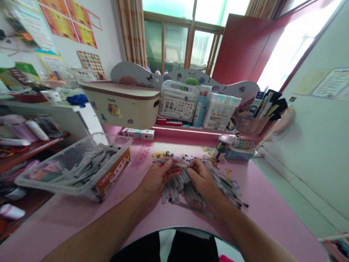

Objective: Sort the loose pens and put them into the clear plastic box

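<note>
My left hand point(161, 174) is closed round a clear-barrelled pen point(177, 163), which lies nearly level between my two hands. At the pen's right end, the fingertips of my right hand point(201, 177) are pinched together; what exactly they grip there is small and partly hidden. Below and between the hands lies a heap of clear pen barrels point(181, 187) on the pink desk point(122, 218). More pens with dark tips point(227, 187) fan out beyond my right wrist. One loose pen point(191, 208) rests at the front of the heap.
A clear plastic bin point(92, 189) holding many pen parts stands left. Behind are a small box point(138, 133), a cream storage box point(122, 109), a marker case point(178, 102) and a pen holder point(252, 123). A clear jar point(220, 147) stands at the back right.
</note>
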Action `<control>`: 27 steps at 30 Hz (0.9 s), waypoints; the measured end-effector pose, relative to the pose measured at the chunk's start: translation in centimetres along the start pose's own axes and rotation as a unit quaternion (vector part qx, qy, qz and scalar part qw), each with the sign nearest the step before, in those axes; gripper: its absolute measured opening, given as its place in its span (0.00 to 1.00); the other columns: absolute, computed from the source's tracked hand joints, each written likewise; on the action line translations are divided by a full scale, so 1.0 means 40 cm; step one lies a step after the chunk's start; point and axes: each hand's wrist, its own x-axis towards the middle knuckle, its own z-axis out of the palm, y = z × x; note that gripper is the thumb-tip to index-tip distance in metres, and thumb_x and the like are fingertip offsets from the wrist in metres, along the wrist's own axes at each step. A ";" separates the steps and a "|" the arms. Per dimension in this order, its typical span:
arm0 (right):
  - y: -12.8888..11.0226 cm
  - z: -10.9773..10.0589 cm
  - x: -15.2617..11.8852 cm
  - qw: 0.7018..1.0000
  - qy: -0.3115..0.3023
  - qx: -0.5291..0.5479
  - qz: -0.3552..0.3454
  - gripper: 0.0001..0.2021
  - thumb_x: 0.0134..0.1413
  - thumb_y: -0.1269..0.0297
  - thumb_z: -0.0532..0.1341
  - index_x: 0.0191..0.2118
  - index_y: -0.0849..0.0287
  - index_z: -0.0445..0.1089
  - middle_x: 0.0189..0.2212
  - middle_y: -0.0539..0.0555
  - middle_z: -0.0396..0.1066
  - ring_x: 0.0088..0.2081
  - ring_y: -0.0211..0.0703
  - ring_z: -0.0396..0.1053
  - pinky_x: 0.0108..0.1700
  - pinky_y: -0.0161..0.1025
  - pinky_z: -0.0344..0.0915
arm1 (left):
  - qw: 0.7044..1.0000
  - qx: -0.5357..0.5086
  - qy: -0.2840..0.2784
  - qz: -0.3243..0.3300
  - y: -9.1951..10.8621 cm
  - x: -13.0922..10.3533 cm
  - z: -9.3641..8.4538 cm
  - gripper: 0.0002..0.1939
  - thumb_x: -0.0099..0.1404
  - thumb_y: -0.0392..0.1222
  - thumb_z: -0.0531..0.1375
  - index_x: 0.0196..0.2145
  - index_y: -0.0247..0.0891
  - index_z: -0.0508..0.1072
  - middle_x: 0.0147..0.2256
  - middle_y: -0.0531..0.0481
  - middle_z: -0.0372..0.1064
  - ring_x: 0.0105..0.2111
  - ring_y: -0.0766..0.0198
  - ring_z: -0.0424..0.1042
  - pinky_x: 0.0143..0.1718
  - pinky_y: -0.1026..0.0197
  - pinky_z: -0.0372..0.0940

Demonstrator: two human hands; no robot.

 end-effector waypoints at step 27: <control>-0.017 -0.016 0.027 0.972 0.188 0.137 0.030 0.15 0.51 0.58 0.61 0.22 0.54 0.56 0.14 0.41 0.50 0.16 0.31 0.42 0.17 0.32 0.40 | 0.980 -0.110 0.161 0.047 0.052 0.022 -0.012 0.08 0.64 0.27 0.54 0.36 0.35 0.71 0.22 0.54 0.67 0.20 0.70 0.68 0.25 0.67 0.68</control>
